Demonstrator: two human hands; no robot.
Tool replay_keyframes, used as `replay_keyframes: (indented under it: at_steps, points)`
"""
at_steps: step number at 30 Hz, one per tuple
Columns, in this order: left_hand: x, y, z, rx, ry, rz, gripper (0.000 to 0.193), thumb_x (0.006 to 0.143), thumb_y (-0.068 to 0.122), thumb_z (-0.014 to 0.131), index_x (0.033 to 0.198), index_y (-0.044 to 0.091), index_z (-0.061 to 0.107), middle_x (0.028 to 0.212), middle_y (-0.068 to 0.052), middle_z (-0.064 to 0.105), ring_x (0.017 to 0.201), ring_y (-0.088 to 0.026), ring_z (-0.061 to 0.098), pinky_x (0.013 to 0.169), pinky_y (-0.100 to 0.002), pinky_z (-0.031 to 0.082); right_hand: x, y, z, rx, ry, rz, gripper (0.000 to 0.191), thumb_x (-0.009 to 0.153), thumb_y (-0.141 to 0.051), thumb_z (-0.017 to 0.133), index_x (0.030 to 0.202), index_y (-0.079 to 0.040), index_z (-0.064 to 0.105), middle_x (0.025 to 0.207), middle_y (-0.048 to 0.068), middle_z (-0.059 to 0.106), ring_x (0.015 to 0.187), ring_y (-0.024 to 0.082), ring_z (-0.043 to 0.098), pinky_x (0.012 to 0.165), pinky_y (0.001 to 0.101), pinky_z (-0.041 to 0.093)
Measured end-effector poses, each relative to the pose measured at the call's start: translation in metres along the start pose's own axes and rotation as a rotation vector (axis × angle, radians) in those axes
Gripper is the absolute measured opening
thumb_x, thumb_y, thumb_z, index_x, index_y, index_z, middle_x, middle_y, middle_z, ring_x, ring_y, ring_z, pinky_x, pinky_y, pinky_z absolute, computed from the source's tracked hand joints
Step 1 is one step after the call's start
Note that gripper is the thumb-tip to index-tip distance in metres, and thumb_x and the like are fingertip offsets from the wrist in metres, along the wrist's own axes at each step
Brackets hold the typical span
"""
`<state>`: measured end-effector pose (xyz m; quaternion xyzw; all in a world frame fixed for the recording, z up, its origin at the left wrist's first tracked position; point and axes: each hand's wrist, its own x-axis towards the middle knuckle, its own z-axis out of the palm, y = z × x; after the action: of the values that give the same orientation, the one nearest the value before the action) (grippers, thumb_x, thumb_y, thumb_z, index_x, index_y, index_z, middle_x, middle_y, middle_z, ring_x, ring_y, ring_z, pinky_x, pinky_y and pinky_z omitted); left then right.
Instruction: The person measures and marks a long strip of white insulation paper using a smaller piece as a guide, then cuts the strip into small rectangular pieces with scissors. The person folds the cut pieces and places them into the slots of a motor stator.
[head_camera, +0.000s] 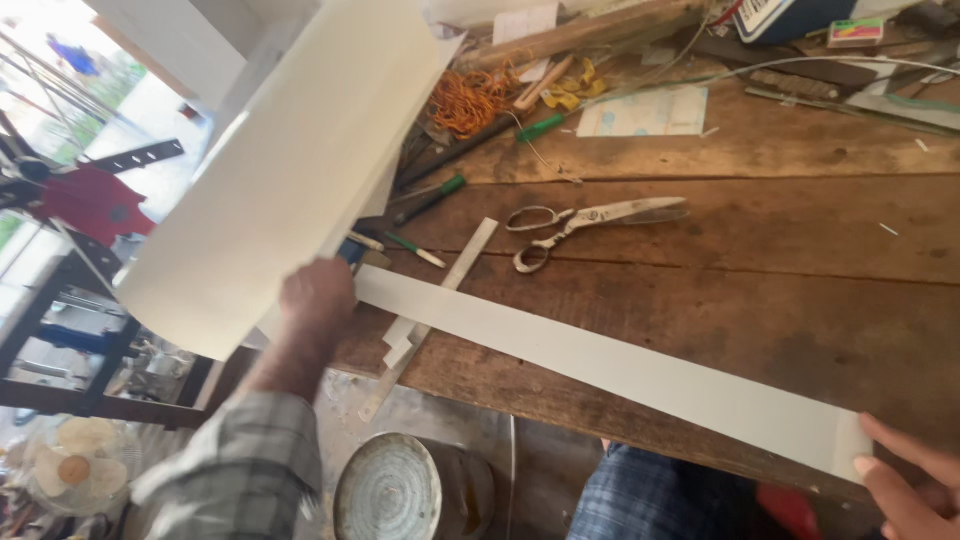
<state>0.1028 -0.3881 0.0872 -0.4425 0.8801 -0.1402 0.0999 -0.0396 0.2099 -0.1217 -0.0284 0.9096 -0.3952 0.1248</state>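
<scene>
Fingertips of the right hand (905, 480) pin one end of a long white strip (610, 370) at the workbench's (800, 300) near edge, the left hand (318, 295) presses its other end beside the lifted white sheet (290, 170), already separated, scissors (590, 220) idle beyond.
</scene>
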Motion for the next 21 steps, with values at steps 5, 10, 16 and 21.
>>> replay_keyframes:
  at_steps: [5, 10, 16, 21]
  points:
    - [-0.008, -0.003, 0.012, -0.235, 0.028, -0.143, 0.029, 0.095, 0.017, 0.056, 0.114, 0.007, 0.076, 0.119, -0.020, 0.073, 0.114, -0.038, 0.069, 0.096, -0.048, 0.055, 0.020, 0.008, 0.029, 0.347, 0.101, -0.682, 0.032, 0.102, -0.008, 0.064, 0.133, -0.014, 0.063, 0.105, 0.013, 0.074, 0.092, 0.010, 0.071, 0.093, 0.0270, 0.054]
    - [-0.001, -0.020, 0.020, -0.257, 0.067, -0.068, 0.030, 0.095, 0.024, 0.056, 0.113, 0.007, 0.074, 0.118, -0.022, 0.072, 0.112, -0.040, 0.069, 0.095, -0.051, 0.055, 0.009, 0.000, 0.014, 0.198, -0.010, -0.065, 0.051, 0.097, -0.004, 0.069, 0.147, -0.012, 0.070, 0.094, 0.020, 0.079, 0.055, 0.033, 0.064, 0.054, 0.0436, 0.062]
    - [-0.015, -0.005, 0.014, -0.146, 0.177, -0.029, 0.032, 0.094, 0.030, 0.063, 0.114, 0.008, 0.076, 0.110, -0.025, 0.075, 0.104, -0.046, 0.071, 0.086, -0.058, 0.055, -0.050, -0.097, -0.056, -0.181, -0.268, 0.429, 0.050, 0.102, -0.035, 0.064, 0.151, -0.037, 0.058, 0.079, 0.006, 0.069, 0.064, 0.016, 0.071, 0.063, 0.0309, 0.062]
    - [-0.072, 0.057, 0.013, -0.667, 0.403, 0.313, 0.043, 0.095, 0.024, 0.072, 0.124, -0.005, 0.057, 0.095, -0.021, 0.072, 0.087, -0.030, 0.070, 0.077, -0.042, 0.055, -0.063, -0.160, -0.086, -0.003, -0.264, 0.441, 0.043, 0.097, -0.039, 0.065, 0.140, -0.042, 0.060, 0.073, 0.000, 0.066, 0.064, 0.012, 0.065, 0.064, 0.0293, 0.062]
